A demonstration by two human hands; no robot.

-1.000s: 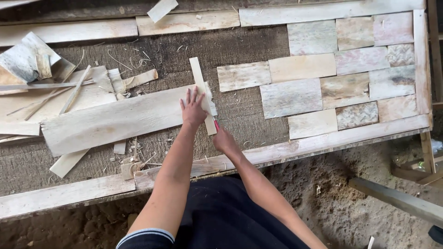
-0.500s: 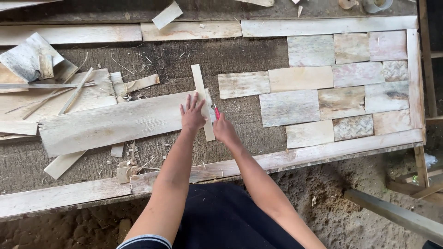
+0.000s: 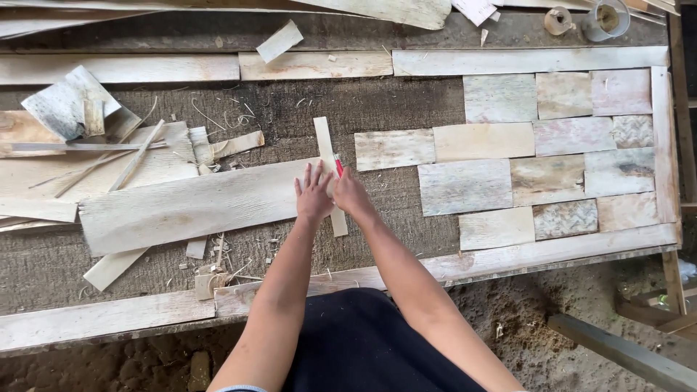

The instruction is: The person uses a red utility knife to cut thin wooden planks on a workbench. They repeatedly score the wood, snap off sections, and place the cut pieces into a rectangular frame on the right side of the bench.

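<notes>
Two hands at a narrow strip laid across a long plank on the counter.

Near the front edge we see a pale rail (image 3: 465, 265) and wood scraps (image 3: 210, 272). Our left hand (image 3: 314, 196) lies flat, fingers apart, on the long plank (image 3: 192, 207) and the narrow strip (image 3: 330, 178) crossing it. Our right hand (image 3: 352, 192) has its grip clamped on a red tool (image 3: 338, 165) against the strip. Toward the right edge lie fitted wood tiles (image 3: 537, 156); loose offcuts (image 3: 72, 109) crowd the far left corner.

The left hand (image 3: 314, 196) presses flat on a long plank (image 3: 189, 207) and a narrow strip (image 3: 328, 165) crossing it. The right hand (image 3: 351, 194) holds a red tool (image 3: 338, 165) against the strip.
</notes>
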